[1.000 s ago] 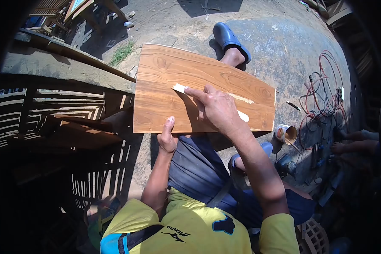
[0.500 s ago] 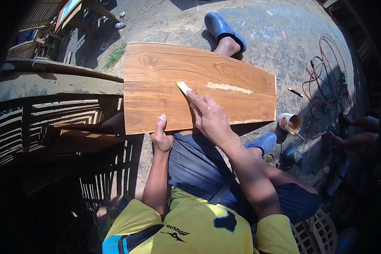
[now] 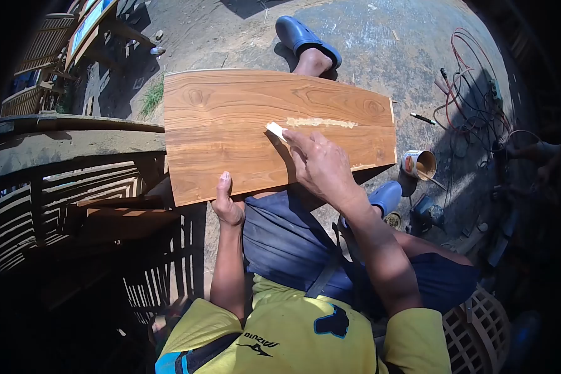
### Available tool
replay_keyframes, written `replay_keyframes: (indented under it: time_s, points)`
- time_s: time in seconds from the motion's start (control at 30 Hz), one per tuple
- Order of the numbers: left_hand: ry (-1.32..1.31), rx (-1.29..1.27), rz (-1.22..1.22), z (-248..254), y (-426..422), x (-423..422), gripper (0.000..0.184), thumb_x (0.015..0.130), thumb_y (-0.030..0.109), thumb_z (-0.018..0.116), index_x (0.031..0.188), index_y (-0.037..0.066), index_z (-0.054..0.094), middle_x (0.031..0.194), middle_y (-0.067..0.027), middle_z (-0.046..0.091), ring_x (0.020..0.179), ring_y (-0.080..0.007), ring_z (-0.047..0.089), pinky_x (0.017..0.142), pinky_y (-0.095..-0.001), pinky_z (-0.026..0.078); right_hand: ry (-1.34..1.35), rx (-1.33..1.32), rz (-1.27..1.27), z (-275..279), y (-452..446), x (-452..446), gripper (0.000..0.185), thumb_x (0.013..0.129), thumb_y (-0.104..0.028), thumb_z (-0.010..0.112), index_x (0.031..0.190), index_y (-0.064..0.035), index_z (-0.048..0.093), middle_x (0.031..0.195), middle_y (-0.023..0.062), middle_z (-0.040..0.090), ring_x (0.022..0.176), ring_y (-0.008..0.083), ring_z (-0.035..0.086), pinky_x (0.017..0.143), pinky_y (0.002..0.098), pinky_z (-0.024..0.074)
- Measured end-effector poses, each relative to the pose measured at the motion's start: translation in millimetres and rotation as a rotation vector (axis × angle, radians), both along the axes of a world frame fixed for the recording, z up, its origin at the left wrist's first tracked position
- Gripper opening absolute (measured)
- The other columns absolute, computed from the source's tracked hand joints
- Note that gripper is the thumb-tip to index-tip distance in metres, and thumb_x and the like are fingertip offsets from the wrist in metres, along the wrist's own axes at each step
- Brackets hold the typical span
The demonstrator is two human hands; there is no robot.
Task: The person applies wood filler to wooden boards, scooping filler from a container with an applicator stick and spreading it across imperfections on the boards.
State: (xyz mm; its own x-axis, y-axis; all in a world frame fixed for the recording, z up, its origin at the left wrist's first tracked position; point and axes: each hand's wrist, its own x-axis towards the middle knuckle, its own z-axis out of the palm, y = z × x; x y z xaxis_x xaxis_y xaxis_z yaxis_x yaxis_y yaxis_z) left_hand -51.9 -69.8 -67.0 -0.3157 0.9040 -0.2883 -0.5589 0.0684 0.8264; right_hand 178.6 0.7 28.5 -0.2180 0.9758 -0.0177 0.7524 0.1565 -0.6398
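Note:
A brown wooden board [image 3: 230, 143] with dark grain lies across my lap. A rough cream streak of filler [image 3: 321, 123] runs along its upper right part, and a fainter pale patch shows near its lower right edge. My right hand [image 3: 324, 163] pinches a small, pale, flat strip [image 3: 275, 131], its free end at the board's surface, left of the streak. At the lower left edge, my left hand [image 3: 226, 202] grips the board with the thumb on top; its other fingers are hidden underneath.
An open can [image 3: 419, 165] with a stick in it stands right of the board, below a dark pen-like object [image 3: 422, 118]. Tangled cables [image 3: 467, 93] lie farther right, near another person's arm [image 3: 536, 149]. A wooden rail [image 3: 81, 140] borders the left.
The board appears farther left and slightly turned as the view shifts. My right hand has moved the pale strip rightward along the board, closer to the filler streak. My left hand keeps its grip.

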Motion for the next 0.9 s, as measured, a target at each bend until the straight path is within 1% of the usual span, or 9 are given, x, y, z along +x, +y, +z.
replay_keyframes:
  time_s: [0.2,0.3,0.37,0.43,0.47,0.5,0.6,0.73,0.9]
  points:
    - [0.111,-0.030,0.031,13,-1,5,0.042,0.104,0.022,0.053,0.130,-0.011,0.060,0.133,-0.0190,0.064,0.127,-0.0270,0.062,0.111,-0.0454,0.049,0.092,-0.072,-0.103,-18,-9,-16,0.033,0.097,-0.018,0.065,0.129,-0.0118,0.069,0.094,0.0249,0.068,0.084,0.0445,0.069,0.078,0.0521,0.0557]
    - [0.056,-0.037,0.039,0,-1,-5,0.042,0.105,0.024,0.053,0.129,-0.010,0.061,0.133,-0.0181,0.065,0.126,-0.0260,0.062,0.111,-0.0448,0.048,0.105,-0.139,0.031,-17,-8,20,0.031,0.098,-0.019,0.063,0.127,-0.0095,0.070,0.102,0.0268,0.071,0.093,0.0436,0.070,0.084,0.0514,0.0563]
    - [0.061,-0.029,0.105,-14,0,-11,0.043,0.105,0.026,0.054,0.129,-0.009,0.062,0.132,-0.0167,0.065,0.125,-0.0260,0.062,0.111,-0.0442,0.048,0.177,-0.090,-0.052,-23,-10,63,0.030,0.099,-0.021,0.063,0.125,-0.0060,0.070,0.102,0.0260,0.073,0.093,0.0417,0.072,0.085,0.0497,0.0563]
    - [0.056,-0.052,0.083,-13,1,-14,0.043,0.104,0.028,0.055,0.129,-0.007,0.062,0.132,-0.0155,0.065,0.123,-0.0261,0.062,0.111,-0.0438,0.048,0.117,-0.265,-0.290,-5,-5,130,0.024,0.104,-0.019,0.058,0.119,-0.0041,0.068,0.088,0.0181,0.075,0.081,0.0354,0.073,0.074,0.0436,0.0559]
    - [0.040,-0.046,0.056,-4,3,-10,0.044,0.104,0.028,0.056,0.129,-0.006,0.062,0.133,-0.0153,0.065,0.123,-0.0263,0.062,0.110,-0.0439,0.048,0.063,-0.184,-0.376,-8,-9,173,0.021,0.102,-0.021,0.058,0.110,-0.0049,0.069,0.088,0.0198,0.073,0.088,0.0417,0.072,0.075,0.0519,0.0548]
    - [0.029,-0.036,0.036,0,4,-9,0.044,0.104,0.029,0.057,0.130,-0.006,0.063,0.133,-0.0150,0.065,0.123,-0.0264,0.062,0.110,-0.0441,0.048,-0.147,-0.052,-0.412,-21,-16,219,0.018,0.099,-0.017,0.059,0.104,-0.0043,0.071,0.088,0.0210,0.073,0.089,0.0413,0.072,0.076,0.0530,0.0548]
    - [0.084,-0.062,0.082,-19,2,-25,0.044,0.104,0.030,0.057,0.131,-0.004,0.062,0.134,-0.0149,0.064,0.125,-0.0255,0.060,0.112,-0.0441,0.046,-0.656,-0.333,-0.571,-39,-43,324,0.021,0.092,-0.016,0.063,0.103,-0.0035,0.076,0.097,0.0236,0.075,0.098,0.0432,0.073,0.085,0.0514,0.0580]
    - [0.141,-0.083,0.187,-23,8,-28,0.050,0.106,0.029,0.054,0.140,-0.007,0.056,0.146,-0.0178,0.056,0.138,-0.0251,0.051,0.119,-0.0428,0.039,-0.725,-0.455,-0.671,-84,-66,360,0.020,0.089,-0.019,0.067,0.101,-0.0083,0.079,0.101,0.0213,0.076,0.098,0.0409,0.074,0.087,0.0503,0.0586]
    - [0.147,-0.109,0.194,-17,7,-26,0.052,0.106,0.031,0.055,0.142,-0.006,0.056,0.148,-0.0171,0.055,0.139,-0.0252,0.050,0.118,-0.0432,0.039,-0.703,-0.459,-0.677,-140,-53,363,0.021,0.088,-0.017,0.067,0.099,-0.0023,0.078,0.105,0.0231,0.076,0.101,0.0409,0.073,0.089,0.0492,0.0588]
